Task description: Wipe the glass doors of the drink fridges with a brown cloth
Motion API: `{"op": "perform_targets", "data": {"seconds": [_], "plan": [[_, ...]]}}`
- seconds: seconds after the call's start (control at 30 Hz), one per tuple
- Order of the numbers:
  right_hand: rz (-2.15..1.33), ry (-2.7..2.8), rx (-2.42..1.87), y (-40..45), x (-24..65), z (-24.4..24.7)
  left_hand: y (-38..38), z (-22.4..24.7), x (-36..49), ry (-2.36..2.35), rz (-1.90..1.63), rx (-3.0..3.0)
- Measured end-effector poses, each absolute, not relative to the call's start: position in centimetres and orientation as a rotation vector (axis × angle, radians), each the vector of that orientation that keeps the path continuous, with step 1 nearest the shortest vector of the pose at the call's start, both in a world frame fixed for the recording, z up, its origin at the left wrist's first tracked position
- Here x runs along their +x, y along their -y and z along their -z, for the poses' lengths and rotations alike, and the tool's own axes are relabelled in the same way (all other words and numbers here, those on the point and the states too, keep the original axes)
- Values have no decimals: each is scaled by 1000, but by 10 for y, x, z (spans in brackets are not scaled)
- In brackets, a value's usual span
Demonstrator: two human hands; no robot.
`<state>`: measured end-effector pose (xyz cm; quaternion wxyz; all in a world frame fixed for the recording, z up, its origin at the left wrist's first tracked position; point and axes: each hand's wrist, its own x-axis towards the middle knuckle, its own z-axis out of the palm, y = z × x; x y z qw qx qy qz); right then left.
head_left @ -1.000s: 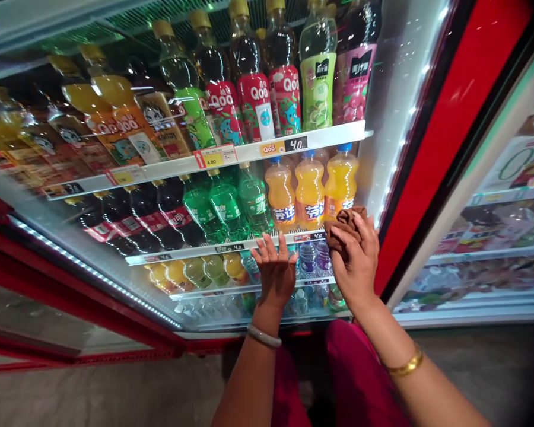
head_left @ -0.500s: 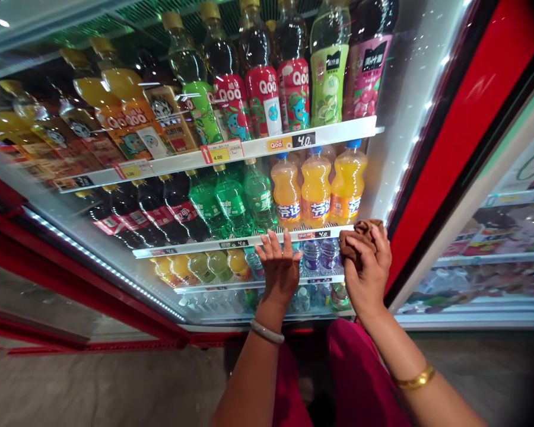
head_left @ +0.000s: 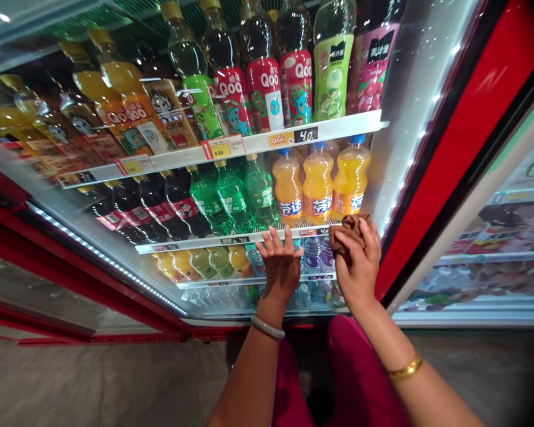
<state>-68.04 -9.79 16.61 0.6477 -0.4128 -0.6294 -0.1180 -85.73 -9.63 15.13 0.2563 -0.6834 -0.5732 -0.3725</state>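
Note:
My right hand [head_left: 358, 270] grips a crumpled brown cloth [head_left: 351, 232] against the right end of the shelf edge [head_left: 191, 243], just below the orange soda bottles [head_left: 318, 187]. My left hand [head_left: 281, 264] has its fingers spread, with the fingertips at the same shelf edge, and holds nothing. Green soda bottles [head_left: 234, 198] stand on that shelf above and left of my left hand. Black price tags are set in the shelf edge between and beside the hands.
Above is another shelf [head_left: 351, 123] with Qoo bottles [head_left: 231, 95] and other drinks. Small bottles [head_left: 209, 264] fill the lower shelves. A red door frame [head_left: 463, 130] rises at the right, and a second cooler [head_left: 485, 258] stands beyond it. Red rails lie lower left.
My right hand and the brown cloth have moved left along the shelf edge, now covering the end of a price tag. My left hand has hardly moved. The view has shifted slightly.

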Motion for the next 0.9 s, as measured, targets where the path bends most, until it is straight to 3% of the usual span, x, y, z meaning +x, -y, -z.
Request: {"op": "perform_targets", "data": {"seconds": [0.13,0.4,0.67,0.9], "plan": [[282,1430,-918,93,-706,-192,95,-150,-856,1610,997,-1862],[282,1749,-797,101,-709,-128,97,-147,-861,1519,894,-1836],[297,1500,-863,90,-699,-195,94,-147,-857,1527,941,-1795],[298,1814,-761,100,-701,-127,97,-147,-861,1514,888,-1817]]}}
